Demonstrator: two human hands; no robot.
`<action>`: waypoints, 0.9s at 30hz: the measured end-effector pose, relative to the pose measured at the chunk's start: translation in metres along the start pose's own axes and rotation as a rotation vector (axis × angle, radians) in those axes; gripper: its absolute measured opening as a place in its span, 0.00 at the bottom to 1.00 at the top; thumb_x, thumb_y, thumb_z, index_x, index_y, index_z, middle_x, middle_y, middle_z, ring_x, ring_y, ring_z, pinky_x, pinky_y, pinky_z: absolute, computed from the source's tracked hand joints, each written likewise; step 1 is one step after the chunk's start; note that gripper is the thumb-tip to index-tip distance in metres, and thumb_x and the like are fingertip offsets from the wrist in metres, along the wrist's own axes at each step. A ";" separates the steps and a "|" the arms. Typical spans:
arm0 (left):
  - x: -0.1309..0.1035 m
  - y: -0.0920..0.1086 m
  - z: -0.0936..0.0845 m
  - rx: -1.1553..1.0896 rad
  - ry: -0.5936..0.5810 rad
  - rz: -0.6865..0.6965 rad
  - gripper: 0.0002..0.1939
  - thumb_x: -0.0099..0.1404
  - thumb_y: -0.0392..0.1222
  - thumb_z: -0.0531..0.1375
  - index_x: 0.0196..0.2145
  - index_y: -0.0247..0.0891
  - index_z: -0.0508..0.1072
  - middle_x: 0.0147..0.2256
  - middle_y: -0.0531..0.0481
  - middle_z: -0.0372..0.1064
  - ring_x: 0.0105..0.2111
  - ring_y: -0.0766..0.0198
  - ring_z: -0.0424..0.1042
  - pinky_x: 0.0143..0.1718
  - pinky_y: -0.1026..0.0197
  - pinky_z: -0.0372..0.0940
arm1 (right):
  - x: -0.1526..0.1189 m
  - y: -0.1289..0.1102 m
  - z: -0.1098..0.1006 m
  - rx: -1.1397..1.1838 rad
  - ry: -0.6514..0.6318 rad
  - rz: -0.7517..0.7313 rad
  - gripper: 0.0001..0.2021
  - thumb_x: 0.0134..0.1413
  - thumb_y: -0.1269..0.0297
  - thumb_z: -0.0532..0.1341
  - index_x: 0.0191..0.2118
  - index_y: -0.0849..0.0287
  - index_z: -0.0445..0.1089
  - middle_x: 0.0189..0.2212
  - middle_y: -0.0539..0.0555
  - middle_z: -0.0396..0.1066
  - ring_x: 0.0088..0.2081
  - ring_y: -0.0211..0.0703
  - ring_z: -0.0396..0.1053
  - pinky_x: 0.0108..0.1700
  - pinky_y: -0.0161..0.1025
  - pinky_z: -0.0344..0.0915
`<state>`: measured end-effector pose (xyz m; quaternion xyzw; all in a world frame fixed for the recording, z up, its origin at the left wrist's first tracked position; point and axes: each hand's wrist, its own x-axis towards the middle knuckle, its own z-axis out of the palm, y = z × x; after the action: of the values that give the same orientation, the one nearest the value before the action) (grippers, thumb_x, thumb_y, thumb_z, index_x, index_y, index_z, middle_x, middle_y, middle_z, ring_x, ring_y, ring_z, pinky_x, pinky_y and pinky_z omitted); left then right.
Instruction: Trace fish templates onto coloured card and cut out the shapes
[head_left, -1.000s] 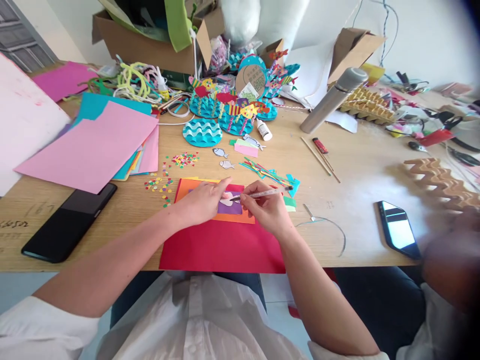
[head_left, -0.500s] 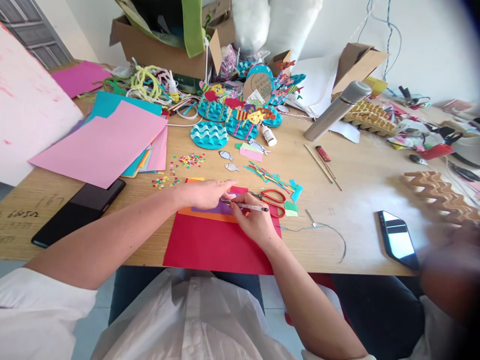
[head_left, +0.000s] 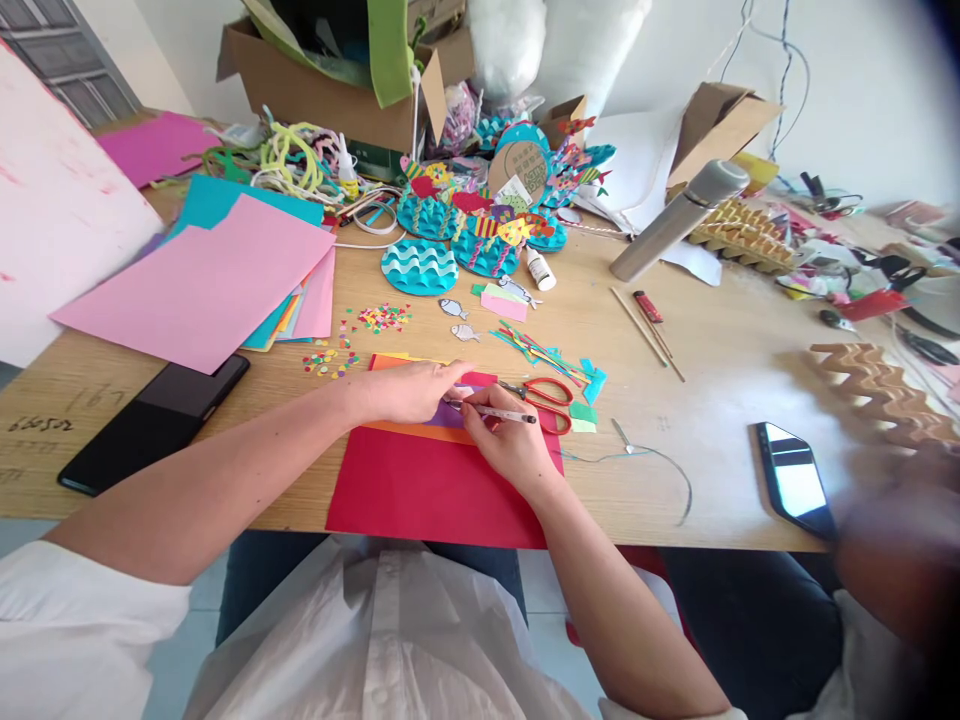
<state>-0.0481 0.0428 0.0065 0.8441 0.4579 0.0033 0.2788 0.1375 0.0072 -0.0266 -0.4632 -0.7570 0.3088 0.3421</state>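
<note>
The right hand has its grip pinching a pen; the left hand's, I cannot tell. Red-handled scissors lie just beside, paper strips beyond.

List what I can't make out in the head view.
In the head view:
Small white paper piece on purple paper: partly covered by left hand and right hand.
Red-handled metal scissors: partly covered by right hand.
Black handwriting, far left: too small to read reliably.
Co-worker, right: blurred, cut off by the edge.

right hand with pen shifted closer to left hand; red-handled scissors beside it now uncovered.
</note>
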 end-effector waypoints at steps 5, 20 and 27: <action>-0.005 0.009 0.003 0.023 0.071 0.026 0.23 0.64 0.29 0.50 0.57 0.38 0.61 0.48 0.41 0.75 0.49 0.55 0.74 0.41 0.59 0.66 | -0.001 -0.003 -0.007 0.019 -0.008 0.050 0.05 0.55 0.64 0.57 0.29 0.56 0.65 0.24 0.49 0.69 0.23 0.37 0.65 0.27 0.33 0.61; -0.012 0.003 0.037 0.241 0.368 0.240 0.25 0.56 0.21 0.51 0.50 0.32 0.69 0.44 0.40 0.74 0.47 0.57 0.73 0.60 0.48 0.59 | -0.003 0.009 -0.016 0.062 0.022 0.069 0.03 0.50 0.67 0.58 0.27 0.56 0.64 0.22 0.48 0.67 0.23 0.37 0.63 0.25 0.33 0.59; -0.012 -0.002 0.045 0.261 0.428 0.335 0.25 0.56 0.21 0.52 0.49 0.34 0.72 0.46 0.43 0.76 0.48 0.57 0.73 0.61 0.44 0.59 | -0.004 0.017 -0.014 0.079 0.095 0.091 0.05 0.49 0.68 0.58 0.25 0.55 0.62 0.20 0.46 0.65 0.22 0.36 0.61 0.24 0.33 0.57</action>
<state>-0.0449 0.0134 -0.0296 0.9167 0.3573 0.1683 0.0605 0.1582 0.0118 -0.0326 -0.4972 -0.7054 0.3314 0.3813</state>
